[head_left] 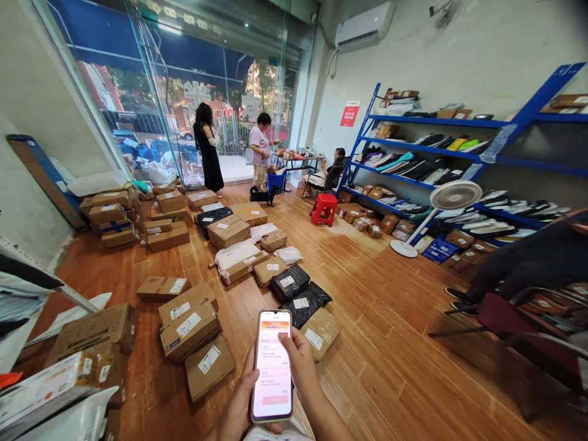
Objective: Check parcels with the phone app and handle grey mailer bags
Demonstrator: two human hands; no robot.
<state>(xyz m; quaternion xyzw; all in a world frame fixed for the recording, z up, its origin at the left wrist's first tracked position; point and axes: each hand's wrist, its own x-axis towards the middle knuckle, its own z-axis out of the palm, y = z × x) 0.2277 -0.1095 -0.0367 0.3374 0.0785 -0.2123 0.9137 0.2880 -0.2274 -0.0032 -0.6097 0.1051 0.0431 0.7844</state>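
A smartphone (273, 376) with a lit, mostly white and pink screen is held upright low in the middle of the head view. My left hand (243, 392) wraps round its left side and lower back, thumb along the edge. On the right side, my right hand (301, 361) grips it too, with the thumb lying over the upper part of the screen. The text on the screen is too small to read. Just beyond the phone lie a black plastic parcel (307, 304) and a taped cardboard box (324, 331).
Cardboard boxes (189, 320) with labels lie about the wooden floor. Blue shelves (427, 147) with parcels, a white fan (456, 195) and a red stool (324, 210) stand to the right. Several people are in the room, one in a black dress (208, 153). A dark red chair (509, 321) is at right.
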